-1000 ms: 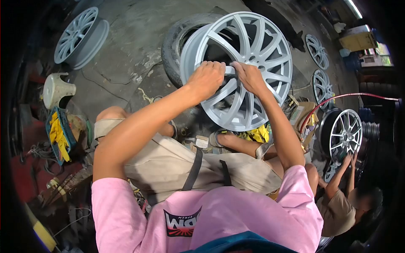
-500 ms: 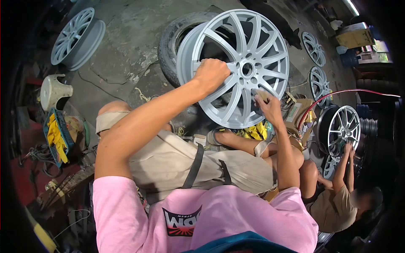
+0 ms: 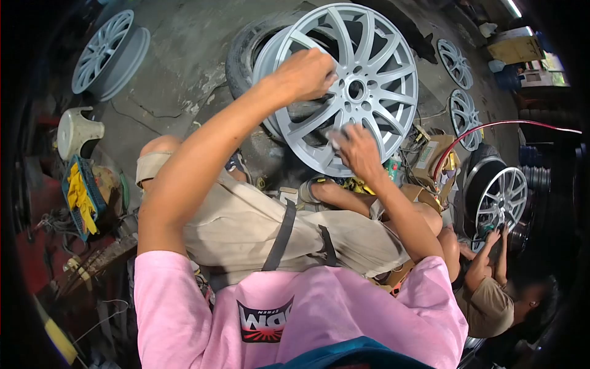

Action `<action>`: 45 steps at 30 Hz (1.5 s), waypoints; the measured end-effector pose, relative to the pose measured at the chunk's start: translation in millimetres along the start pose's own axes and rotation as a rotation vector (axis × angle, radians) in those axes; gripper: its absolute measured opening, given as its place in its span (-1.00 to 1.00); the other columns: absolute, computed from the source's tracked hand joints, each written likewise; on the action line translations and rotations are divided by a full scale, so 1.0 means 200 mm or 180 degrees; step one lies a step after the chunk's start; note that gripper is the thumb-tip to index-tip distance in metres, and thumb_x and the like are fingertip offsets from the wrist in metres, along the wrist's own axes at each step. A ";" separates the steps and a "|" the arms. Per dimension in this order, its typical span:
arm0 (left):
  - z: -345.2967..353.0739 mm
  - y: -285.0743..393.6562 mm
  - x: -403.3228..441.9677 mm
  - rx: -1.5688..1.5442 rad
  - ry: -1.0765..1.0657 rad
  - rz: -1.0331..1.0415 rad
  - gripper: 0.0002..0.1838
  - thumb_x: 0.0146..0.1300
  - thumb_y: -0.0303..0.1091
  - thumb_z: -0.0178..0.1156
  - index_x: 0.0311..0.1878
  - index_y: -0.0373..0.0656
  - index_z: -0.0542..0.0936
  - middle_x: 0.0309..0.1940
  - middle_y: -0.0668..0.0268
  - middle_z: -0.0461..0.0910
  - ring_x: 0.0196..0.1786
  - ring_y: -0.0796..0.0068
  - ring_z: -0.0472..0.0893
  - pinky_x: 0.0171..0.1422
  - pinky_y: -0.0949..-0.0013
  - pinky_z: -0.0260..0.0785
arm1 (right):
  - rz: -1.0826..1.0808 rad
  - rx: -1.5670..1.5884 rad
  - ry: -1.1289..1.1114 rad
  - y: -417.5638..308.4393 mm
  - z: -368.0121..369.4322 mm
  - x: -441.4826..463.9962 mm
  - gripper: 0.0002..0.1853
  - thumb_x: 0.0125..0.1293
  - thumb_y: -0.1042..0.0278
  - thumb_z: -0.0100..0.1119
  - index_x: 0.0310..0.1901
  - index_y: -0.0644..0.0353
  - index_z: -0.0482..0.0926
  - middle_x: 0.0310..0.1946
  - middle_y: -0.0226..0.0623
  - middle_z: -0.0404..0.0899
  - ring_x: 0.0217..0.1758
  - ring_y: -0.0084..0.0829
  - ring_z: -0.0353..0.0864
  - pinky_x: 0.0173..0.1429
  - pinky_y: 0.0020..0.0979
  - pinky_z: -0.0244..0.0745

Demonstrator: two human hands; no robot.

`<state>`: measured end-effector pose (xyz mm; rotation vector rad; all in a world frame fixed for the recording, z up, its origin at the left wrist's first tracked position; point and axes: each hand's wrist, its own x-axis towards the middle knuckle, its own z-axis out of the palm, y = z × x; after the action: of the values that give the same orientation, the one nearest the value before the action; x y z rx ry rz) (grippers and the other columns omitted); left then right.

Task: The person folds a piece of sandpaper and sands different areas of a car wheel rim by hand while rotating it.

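A large grey multi-spoke wheel rim [image 3: 393, 77] stands tilted in front of me, against a worn tire [image 3: 246, 58] lying behind it. My left hand [image 3: 310, 75] is closed around a spoke on the rim's left side, its fingertips partly hidden. Lower on the rim, my right hand [image 3: 361, 149] is smeared by motion over the bottom spokes. Pinched in its fingers is a small piece that looks like sandpaper [image 3: 336, 138].
Another grey rim [image 3: 104, 58] and a white stool [image 3: 77, 132] stand at left, above a blue basket [image 3: 77, 190] with yellow gloves. At right, a co-worker [image 3: 491, 301] has hands on another rim [image 3: 504, 190]. A red hose [image 3: 479, 129] arcs past a cardboard box [image 3: 433, 157].
My right hand has swept left across the lower spokes with the sandpaper piece. My left hand and the rim sit slightly higher in view.
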<state>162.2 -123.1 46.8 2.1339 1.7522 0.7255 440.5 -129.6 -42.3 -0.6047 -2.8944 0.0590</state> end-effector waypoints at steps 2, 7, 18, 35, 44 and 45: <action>-0.07 -0.01 -0.01 0.0130 0.0111 0.0137 -0.75 0.44 -0.28 0.31 -0.07 -0.27 0.80 -0.27 -0.11 0.76 -0.17 -0.18 0.74 -0.03 -0.03 0.59 | 0.0413 -0.0232 0.0013 0.07 0.01 0.12 -0.60 0.24 0.34 0.40 0.15 0.05 0.70 -0.08 -0.18 0.52 0.02 -0.16 0.56 0.04 -0.14 0.52; -0.43 -0.01 -0.12 0.0058 0.0121 -0.0027 -0.69 0.46 -0.22 0.32 -0.05 -0.32 0.80 -0.32 -0.10 0.75 -0.26 -0.04 0.75 -0.04 0.04 0.59 | 0.0367 -0.0116 -0.0263 0.00 0.01 0.08 -0.67 0.34 0.34 0.37 0.12 0.08 0.71 -0.12 -0.18 0.55 -0.04 -0.16 0.59 -0.02 -0.14 0.50; -0.78 0.08 -0.26 -0.0330 0.0099 -0.0648 -0.68 0.46 -0.24 0.24 -0.03 -0.36 0.75 -0.32 -0.23 0.69 -0.34 -0.06 0.75 -0.18 0.09 0.54 | -0.0036 -0.0316 -0.0423 -0.01 -0.01 0.05 -0.66 0.35 0.31 0.34 0.15 0.06 0.74 -0.12 -0.25 0.51 -0.01 -0.21 0.54 -0.01 -0.16 0.37; -0.72 0.04 -0.30 -0.0110 -0.0029 -0.0430 -0.68 0.44 -0.23 0.25 -0.12 -0.37 0.73 -0.32 -0.25 0.66 -0.22 -0.27 0.70 -0.13 -0.01 0.52 | 0.0194 0.0285 0.0429 0.13 0.12 0.06 -0.48 0.27 0.46 0.37 0.30 0.13 0.66 -0.09 -0.08 0.53 0.02 0.00 0.55 0.12 -0.03 0.46; -0.63 0.00 -0.29 0.0049 0.0139 -0.0104 -0.61 0.49 -0.16 0.32 0.01 -0.39 0.76 -0.34 -0.05 0.75 -0.38 0.15 0.69 -0.15 0.16 0.54 | 0.1389 0.0421 0.1132 -0.08 0.25 0.06 -0.67 0.51 0.44 0.21 0.25 0.22 0.71 -0.04 0.09 0.65 0.02 0.14 0.64 0.13 0.01 0.52; -0.63 0.02 -0.29 -0.0153 -0.0024 -0.0289 -0.60 0.50 -0.15 0.32 0.01 -0.39 0.77 -0.35 -0.04 0.75 -0.38 0.17 0.69 -0.15 0.17 0.54 | 0.1524 0.0430 0.1274 -0.10 0.25 0.09 -0.68 0.53 0.45 0.20 0.23 0.25 0.72 -0.02 0.12 0.67 0.04 0.18 0.65 0.15 0.03 0.54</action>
<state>88.9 -193.0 142.8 2.0090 1.7964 0.7271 406.8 -140.3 -86.7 -1.1228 -2.2915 0.1741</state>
